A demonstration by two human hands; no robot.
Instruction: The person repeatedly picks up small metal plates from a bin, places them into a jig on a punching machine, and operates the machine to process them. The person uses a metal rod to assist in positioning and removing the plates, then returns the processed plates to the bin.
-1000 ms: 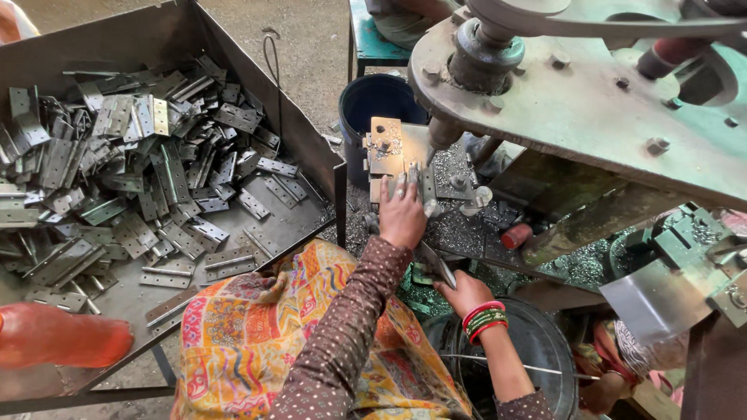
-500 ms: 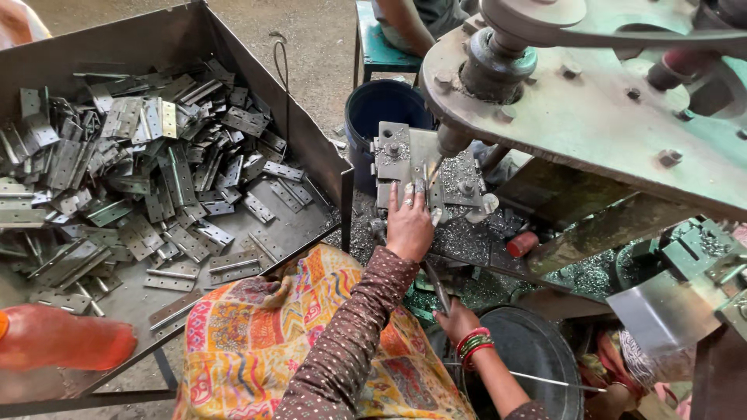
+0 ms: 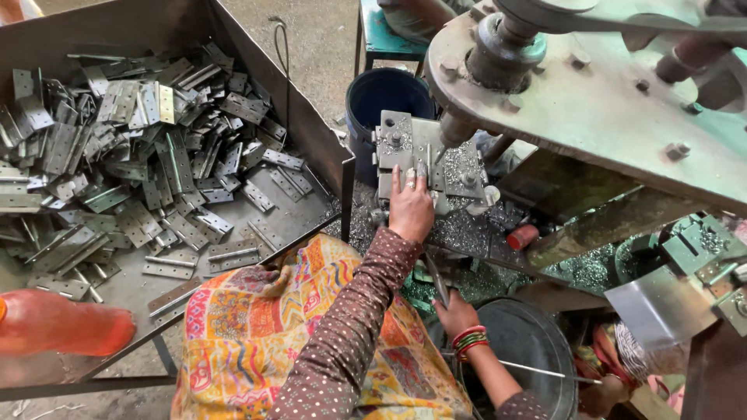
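Observation:
My left hand point(image 3: 410, 208), in a brown dotted sleeve, lies pressed on a grey metal hinge plate point(image 3: 405, 148) set in the jig under the drill spindle point(image 3: 455, 128) of a green machine. Its fingers lie flat over the plate's near edge. Lower down, my right hand point(image 3: 457, 313), wearing red bangles, is closed round a thin metal lever point(image 3: 437, 278) that slants up toward the machine. Metal shavings point(image 3: 467, 229) cover the machine bed around the jig.
A large steel tray point(image 3: 257, 70) at the left holds a heap of several grey hinges point(image 3: 156, 179). A blue bucket point(image 3: 381, 97) stands behind the jig. An orange bottle point(image 3: 62, 323) lies at the lower left. A dark round pan point(image 3: 529, 342) sits beside my right hand.
My left hand has brought the hinge plate down from mid-air onto the jig and now presses it. My right hand has dropped lower with the lever.

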